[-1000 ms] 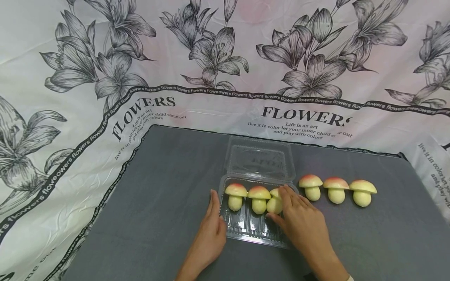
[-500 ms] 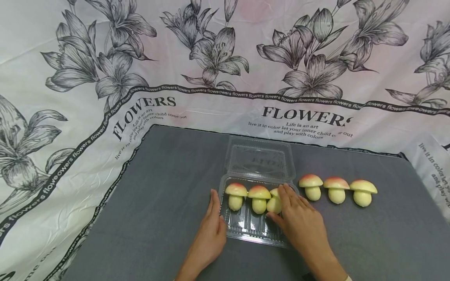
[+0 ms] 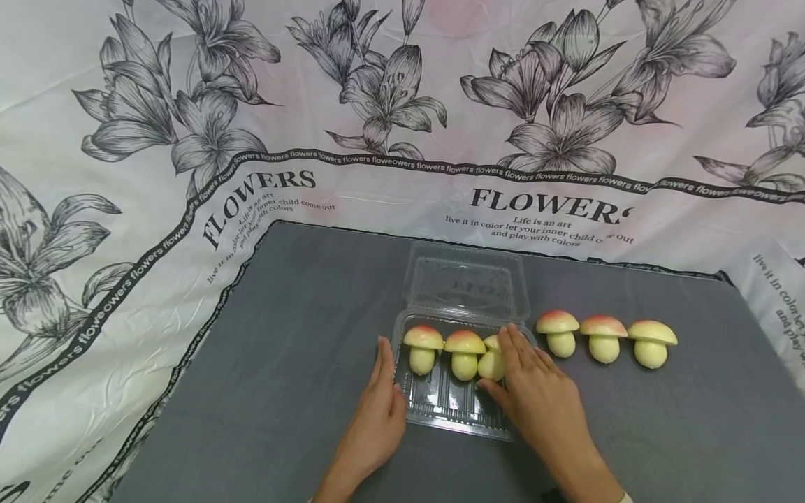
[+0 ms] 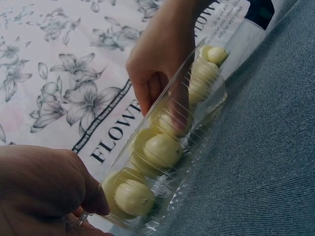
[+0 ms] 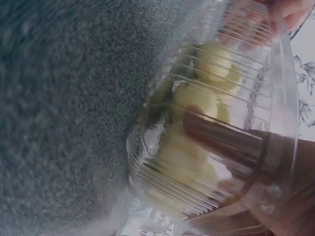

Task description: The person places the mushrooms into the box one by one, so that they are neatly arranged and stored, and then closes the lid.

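We read this as a staged recording setup, not a real kitchen: a flower-print sheet (image 3: 189, 140) drapes the background, and a grey cloth (image 3: 283, 363) covers the table, its far edge against the sheet.

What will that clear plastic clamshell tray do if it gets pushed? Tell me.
The clear clamshell tray looks thin and ribbed, so it probably flexes and slides easily on the grey cloth. The left hand rests against its side, likely steadying it. Its open lid may flap. The mushroom-shaped pieces inside could tip.
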`<state>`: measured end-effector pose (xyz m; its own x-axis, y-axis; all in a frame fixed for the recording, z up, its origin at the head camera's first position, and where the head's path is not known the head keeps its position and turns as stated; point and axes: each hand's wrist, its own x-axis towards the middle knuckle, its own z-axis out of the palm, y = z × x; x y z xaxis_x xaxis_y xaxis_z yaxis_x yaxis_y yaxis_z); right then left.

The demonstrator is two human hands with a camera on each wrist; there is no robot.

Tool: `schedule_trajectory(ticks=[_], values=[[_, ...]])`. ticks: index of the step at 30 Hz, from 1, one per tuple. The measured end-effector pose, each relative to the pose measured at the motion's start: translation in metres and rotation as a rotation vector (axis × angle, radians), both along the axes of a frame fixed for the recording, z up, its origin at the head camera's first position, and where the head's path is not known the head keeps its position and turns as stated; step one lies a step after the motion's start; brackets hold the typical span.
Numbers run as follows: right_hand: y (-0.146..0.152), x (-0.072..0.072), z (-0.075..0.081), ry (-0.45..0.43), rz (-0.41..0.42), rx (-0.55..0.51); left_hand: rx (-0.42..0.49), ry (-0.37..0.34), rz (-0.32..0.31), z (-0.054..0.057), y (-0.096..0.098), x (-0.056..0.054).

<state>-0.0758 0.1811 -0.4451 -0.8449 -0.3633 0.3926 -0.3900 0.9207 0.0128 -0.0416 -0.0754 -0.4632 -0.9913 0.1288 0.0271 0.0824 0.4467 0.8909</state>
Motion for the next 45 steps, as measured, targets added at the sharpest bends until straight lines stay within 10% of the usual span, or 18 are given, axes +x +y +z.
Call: schedule_trajectory(ticks=[19, 45], values=[[0.018, 0.0, 0.019, -0.227, -0.062, -0.186, 0.004, 0.025, -0.016, -0.002, 0.0, 0.0], [0.077, -0.008, 0.04, -0.08, -0.157, -0.311, -0.003, 0.029, -0.017, -0.001, -0.001, -0.001]])
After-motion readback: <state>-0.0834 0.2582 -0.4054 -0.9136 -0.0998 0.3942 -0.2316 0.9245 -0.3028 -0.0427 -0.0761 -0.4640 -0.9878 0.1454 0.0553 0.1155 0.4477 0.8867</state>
